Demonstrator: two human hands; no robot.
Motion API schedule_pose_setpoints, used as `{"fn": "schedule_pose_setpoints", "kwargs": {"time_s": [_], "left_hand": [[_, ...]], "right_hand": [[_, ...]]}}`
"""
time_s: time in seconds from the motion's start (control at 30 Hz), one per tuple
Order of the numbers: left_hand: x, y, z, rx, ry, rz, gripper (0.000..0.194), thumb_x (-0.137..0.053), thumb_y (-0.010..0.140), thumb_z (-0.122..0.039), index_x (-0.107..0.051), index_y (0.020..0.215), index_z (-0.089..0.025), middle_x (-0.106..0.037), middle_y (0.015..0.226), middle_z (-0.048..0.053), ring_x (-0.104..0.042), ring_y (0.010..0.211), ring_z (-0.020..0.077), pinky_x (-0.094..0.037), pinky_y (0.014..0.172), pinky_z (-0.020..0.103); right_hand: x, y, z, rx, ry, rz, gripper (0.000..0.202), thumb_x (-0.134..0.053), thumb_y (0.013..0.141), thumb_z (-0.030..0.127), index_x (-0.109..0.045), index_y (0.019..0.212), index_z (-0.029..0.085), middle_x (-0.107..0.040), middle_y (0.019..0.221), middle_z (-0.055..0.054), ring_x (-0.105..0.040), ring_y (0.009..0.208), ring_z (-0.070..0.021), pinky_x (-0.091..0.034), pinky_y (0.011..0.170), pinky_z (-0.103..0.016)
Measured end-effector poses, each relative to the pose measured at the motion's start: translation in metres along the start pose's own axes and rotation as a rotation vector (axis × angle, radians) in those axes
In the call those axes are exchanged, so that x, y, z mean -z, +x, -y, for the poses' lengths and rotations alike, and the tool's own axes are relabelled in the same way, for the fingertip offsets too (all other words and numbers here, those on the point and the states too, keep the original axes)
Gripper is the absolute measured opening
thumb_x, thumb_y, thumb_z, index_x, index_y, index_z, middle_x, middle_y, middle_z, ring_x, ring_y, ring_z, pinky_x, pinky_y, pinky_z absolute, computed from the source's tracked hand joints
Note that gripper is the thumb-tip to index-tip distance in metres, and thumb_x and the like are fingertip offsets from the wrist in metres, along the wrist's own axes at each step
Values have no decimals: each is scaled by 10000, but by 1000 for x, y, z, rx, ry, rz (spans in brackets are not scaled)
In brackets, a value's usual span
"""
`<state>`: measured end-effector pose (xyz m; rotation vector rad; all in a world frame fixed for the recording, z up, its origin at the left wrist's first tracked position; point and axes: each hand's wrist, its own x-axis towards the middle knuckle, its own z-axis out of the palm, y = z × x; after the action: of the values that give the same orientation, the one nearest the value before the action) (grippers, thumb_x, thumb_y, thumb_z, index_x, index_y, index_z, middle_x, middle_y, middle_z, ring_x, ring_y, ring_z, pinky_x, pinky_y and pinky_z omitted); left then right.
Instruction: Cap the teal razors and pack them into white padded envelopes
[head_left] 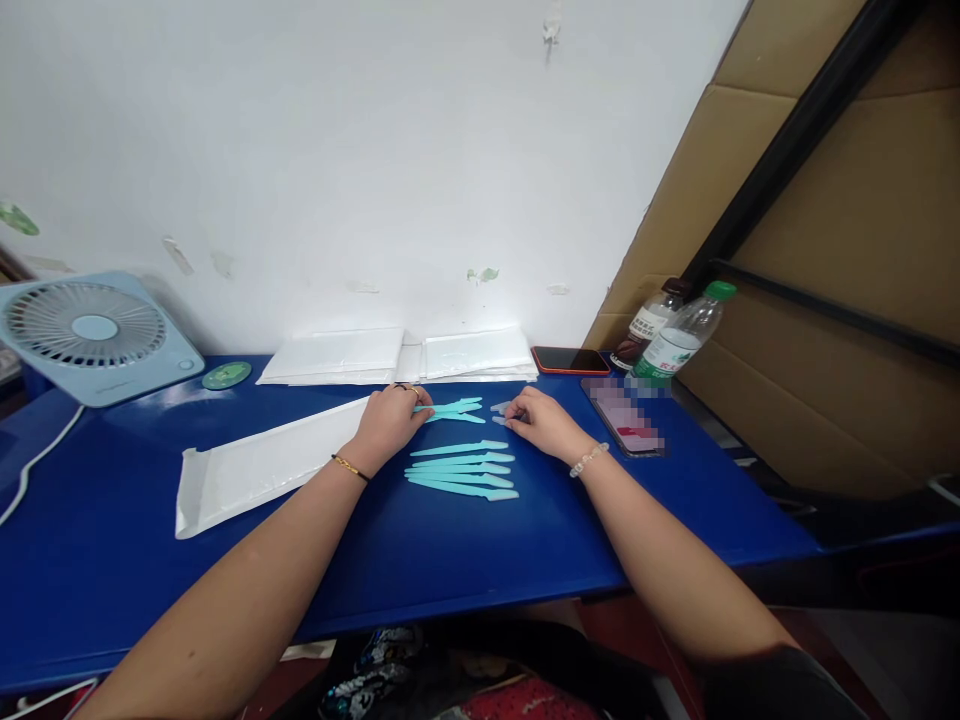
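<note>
Blue tabletop (pixel 562 545) spans the lower frame. Near centre, my left hand (pixel 394 415) pinches turquoise razors (pixel 454 410) by their handles, tips pointing right, higher in the frame than crosswise loose razors (pixel 459 468); my right hand (pixel 544 420), just beyond those tips, holds its fingertips nearly together on small translucent pieces (pixel 499 407).

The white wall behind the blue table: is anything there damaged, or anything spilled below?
The white wall looks blemished: a torn whitish scrap near the top and a ragged green patch low down resemble peeled-off remnants. Nothing looks spilled around the turquoise plastic sticks on the blue table.
</note>
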<state>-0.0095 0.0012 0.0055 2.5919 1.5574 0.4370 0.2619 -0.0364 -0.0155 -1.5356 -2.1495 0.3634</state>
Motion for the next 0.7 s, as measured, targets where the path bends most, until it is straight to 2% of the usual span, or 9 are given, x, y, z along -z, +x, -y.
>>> {"fn": "schedule_pose_setpoints", "kwargs": {"time_s": [0.2,0.43,0.7], "left_hand": [[4,-1,-1,-48,-19,-36,267,-416,885,-339,-647,832,-216,-693,875,34,-612,829,198,-390,696,292],[4,-1,-4,-45,-106,-11,273,-414,874,-350,-648,840,-212,-696,873,30,-613,775,184,-410,661,277],[5,-2,-8,-83,-123,-2,267,-418,880,-337,-650,834,-212,-691,863,25,-607,792,184,-413,681,281]], "right_hand": [[4,-2,5,11,-16,38,26,-598,801,153,-605,788,174,-523,874,-20,-545,755,-121,-395,690,-242],[9,-3,10,-28,75,-75,57,-545,846,219,-580,819,183,-590,790,-14,-519,686,-130,-389,636,-245],[5,-2,16,10,77,-76,60,-546,840,216,-599,831,190,-605,813,-17,-506,683,-127,-377,635,-245]]}}
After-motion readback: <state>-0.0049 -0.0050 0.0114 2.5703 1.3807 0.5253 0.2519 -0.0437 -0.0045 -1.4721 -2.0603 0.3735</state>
